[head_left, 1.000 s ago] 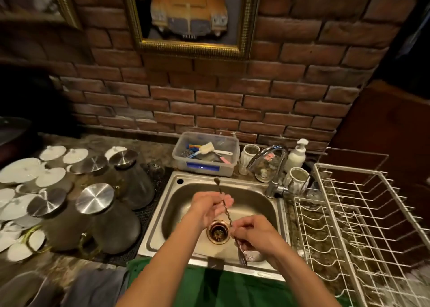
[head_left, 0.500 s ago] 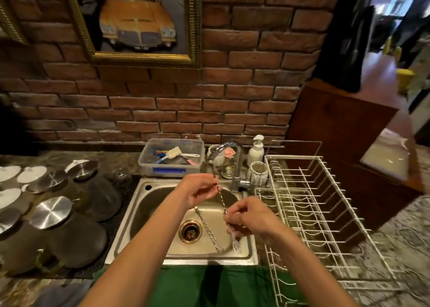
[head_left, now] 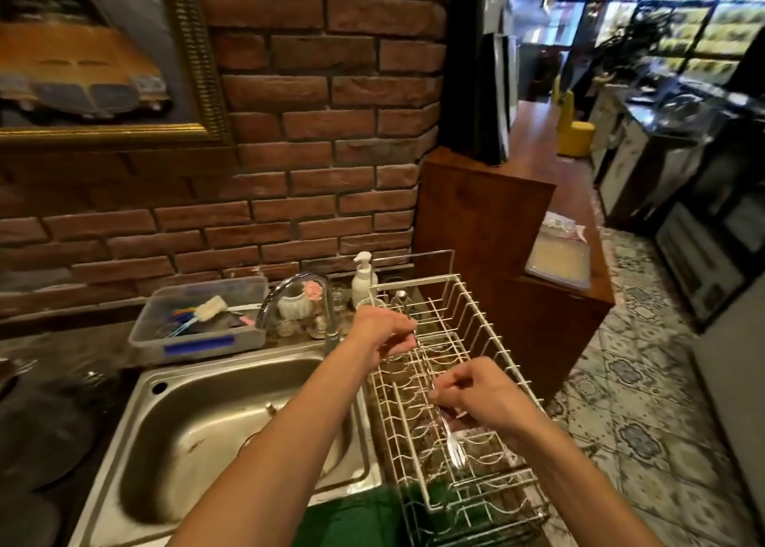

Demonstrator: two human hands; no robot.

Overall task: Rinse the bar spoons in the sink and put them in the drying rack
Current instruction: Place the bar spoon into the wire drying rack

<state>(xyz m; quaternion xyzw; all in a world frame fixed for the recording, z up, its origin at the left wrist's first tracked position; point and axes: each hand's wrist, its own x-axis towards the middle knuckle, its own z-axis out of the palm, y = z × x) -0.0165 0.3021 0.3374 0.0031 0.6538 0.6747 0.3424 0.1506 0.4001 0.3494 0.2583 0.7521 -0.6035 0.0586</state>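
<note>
Hands over the white wire drying rack (head_left: 463, 385), which stands just beside the right rim of the steel sink (head_left: 215, 414). Left hand (head_left: 383, 333), at the rack's far left part, pinches the upper end of a bar spoon (head_left: 453, 447) between curled fingers. Right hand (head_left: 480, 395), nearer the rack's middle, pinches the same thin stem lower down. Spoon slants from the far left of the rack toward its near edge; its forked end shows below the right hand, among the wires. Whether that end touches the rack cannot be told, and whether more than one spoon is held is unclear owing to blur. Both forearms reach in from the near edge, the left one crossing above the sink's right rim. Behind the sink, along the brick wall (head_left: 314, 140): a clear plastic tub (head_left: 198, 327) holding brushes, a curved tap (head_left: 285, 294), and a white pump bottle (head_left: 363, 277) at the rack's far left corner.
</note>
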